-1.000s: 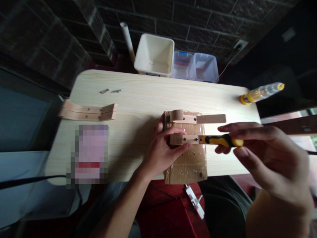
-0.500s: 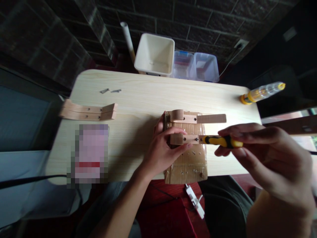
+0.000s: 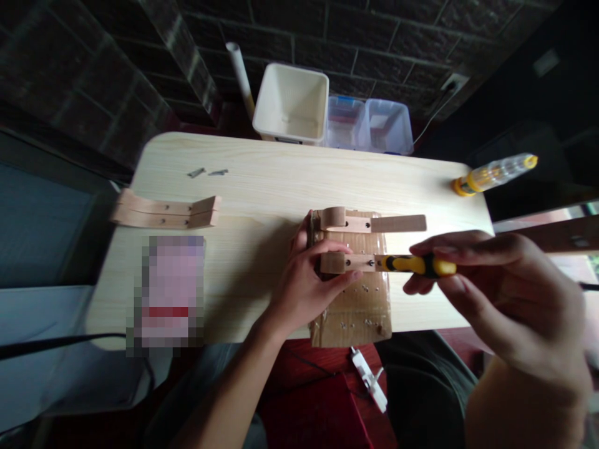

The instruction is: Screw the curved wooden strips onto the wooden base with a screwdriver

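My right hand (image 3: 510,287) pinches the handle of a yellow and black screwdriver (image 3: 421,266), which points down at a curved wooden piece (image 3: 334,263) with dark holes. Whether the tip sits in a screw is hidden behind the handle. With fingers and thumb on either side, my left hand (image 3: 299,280) grips that same piece near its curled end and holds it on a taped cardboard box (image 3: 350,337). A second curved wooden piece (image 3: 397,224) lies beside it, farther back, its straight end jutting past the box's right side.
Two more wooden pieces (image 3: 178,211) lie together at the table's left, below small metal parts (image 3: 196,173). A clear-topped yellow bit holder (image 3: 493,174) lies back right. Beyond the table (image 3: 262,168) stand a cream bin (image 3: 292,103) and clear boxes (image 3: 388,125). A pixelated patch covers something front left.
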`<state>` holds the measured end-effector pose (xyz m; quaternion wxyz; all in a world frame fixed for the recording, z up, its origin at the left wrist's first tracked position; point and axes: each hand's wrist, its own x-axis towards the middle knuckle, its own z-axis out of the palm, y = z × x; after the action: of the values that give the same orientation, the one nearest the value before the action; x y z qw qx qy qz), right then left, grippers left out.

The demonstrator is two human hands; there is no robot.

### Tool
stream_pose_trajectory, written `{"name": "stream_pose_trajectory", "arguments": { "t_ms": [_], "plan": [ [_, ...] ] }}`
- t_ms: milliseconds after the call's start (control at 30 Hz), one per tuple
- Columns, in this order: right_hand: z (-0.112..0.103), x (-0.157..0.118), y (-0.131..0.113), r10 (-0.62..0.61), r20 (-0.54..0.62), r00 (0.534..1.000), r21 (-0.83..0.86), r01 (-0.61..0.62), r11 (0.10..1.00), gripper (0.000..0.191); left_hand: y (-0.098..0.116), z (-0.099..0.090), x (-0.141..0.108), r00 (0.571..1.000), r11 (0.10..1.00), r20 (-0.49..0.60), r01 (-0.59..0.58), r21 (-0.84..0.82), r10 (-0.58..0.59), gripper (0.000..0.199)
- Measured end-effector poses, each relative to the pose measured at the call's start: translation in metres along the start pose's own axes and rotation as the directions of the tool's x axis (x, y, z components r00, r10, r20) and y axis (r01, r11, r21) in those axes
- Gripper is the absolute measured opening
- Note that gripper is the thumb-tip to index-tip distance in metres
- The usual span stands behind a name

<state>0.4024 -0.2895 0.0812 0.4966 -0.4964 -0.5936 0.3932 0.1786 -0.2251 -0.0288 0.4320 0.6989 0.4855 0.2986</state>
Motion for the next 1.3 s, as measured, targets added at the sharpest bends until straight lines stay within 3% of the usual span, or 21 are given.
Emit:
{"name": "stream_pose_trajectory", "arguments": {
  "t_ms": [367,767,867,1300],
  "plan": [
    [0.0008,-0.0010,-0.0030,0.008,-0.050,0.999,-0.036,-0.010,0.999,0.041,-0.0010,0.0002,-0.0015,1.000,1.000,-0.005,-0.004,0.003,0.004,0.028],
    [0.0012,0.0010,-0.0018,-0.056,-0.019,0.998,-0.082,0.054,0.995,0.042,-0.0022,0.0015,-0.0010,1.000,1.000,-0.004,-0.016,0.010,0.016,0.029],
    [0.0004,0.0006,-0.0047,-0.024,0.018,1.000,-0.117,0.026,0.993,0.038,-0.0017,0.0009,-0.0011,1.000,1.000,-0.002,0.003,0.011,-0.003,0.029],
    [0.0023,0.0016,-0.0009,-0.013,0.000,1.000,-0.041,0.013,0.999,0.039,-0.0009,0.0000,-0.0008,1.000,0.999,0.006,-0.008,0.031,0.008,0.027]
  ]
}}
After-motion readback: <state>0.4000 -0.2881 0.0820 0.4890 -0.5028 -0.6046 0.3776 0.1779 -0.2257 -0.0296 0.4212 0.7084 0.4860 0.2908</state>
